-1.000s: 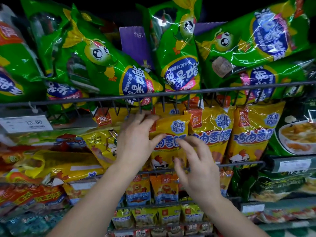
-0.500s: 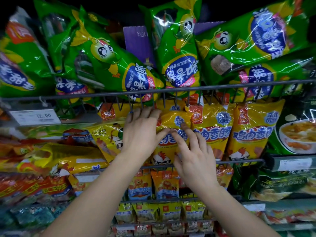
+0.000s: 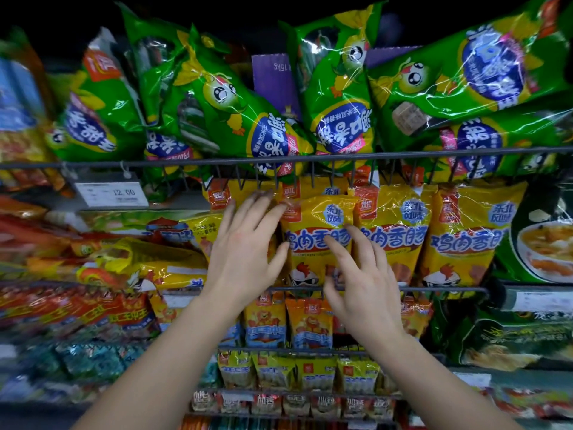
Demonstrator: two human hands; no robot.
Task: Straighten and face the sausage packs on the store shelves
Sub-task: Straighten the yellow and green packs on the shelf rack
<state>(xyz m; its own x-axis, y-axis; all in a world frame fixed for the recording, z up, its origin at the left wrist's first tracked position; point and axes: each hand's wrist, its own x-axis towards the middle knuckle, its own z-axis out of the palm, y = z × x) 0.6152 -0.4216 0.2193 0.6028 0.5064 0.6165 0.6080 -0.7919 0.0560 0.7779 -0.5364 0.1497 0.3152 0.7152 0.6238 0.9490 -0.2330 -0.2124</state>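
Yellow sausage pack (image 3: 319, 240) upright between left hand (image 3: 245, 259), right hand (image 3: 362, 290).

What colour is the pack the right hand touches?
Yellow pack with blue lettering on a red band; head view.

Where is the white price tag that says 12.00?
The price tag hangs at the left of the head view, below the wire rail under the green packs, left of the left hand.
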